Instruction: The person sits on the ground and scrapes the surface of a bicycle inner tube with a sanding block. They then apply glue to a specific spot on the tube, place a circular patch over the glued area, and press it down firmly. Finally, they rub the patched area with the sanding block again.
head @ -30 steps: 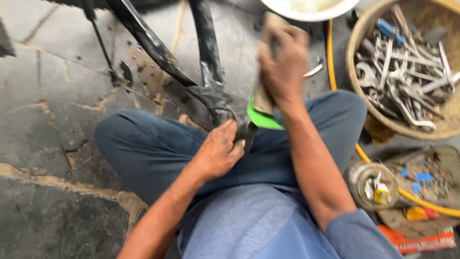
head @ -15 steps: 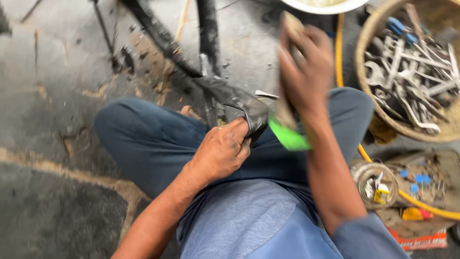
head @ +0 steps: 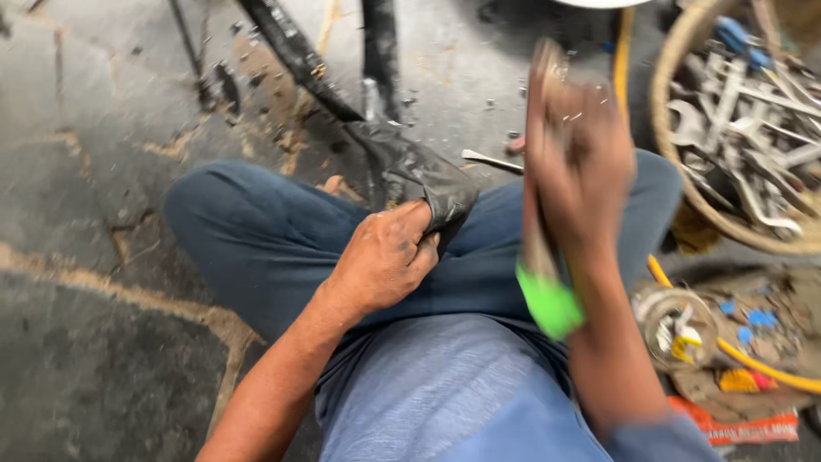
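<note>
I sit cross-legged in blue trousers on a stone floor. My left hand point(head: 383, 257) pinches a fold of black rubber inner tube point(head: 419, 175) against my knee. The tube runs up and away to the top of the view. My right hand point(head: 577, 167) is raised and blurred, gripping a flat tool point(head: 547, 291) with a bright green lower end. That tool hangs just right of the held fold, apart from it.
A round woven basket point(head: 676, 184) full of metal spanners stands at the right. A yellow hose point(head: 753, 364) curves past it. A small round tin point(head: 676, 329) with bits and an orange packet point(head: 744, 423) lie by my right leg. A metal strip point(head: 492, 160) lies on the floor.
My right hand with the green-ended tool has swung from above the tube fold out to the right and lifted. My left hand keeps its hold on the rubber.
</note>
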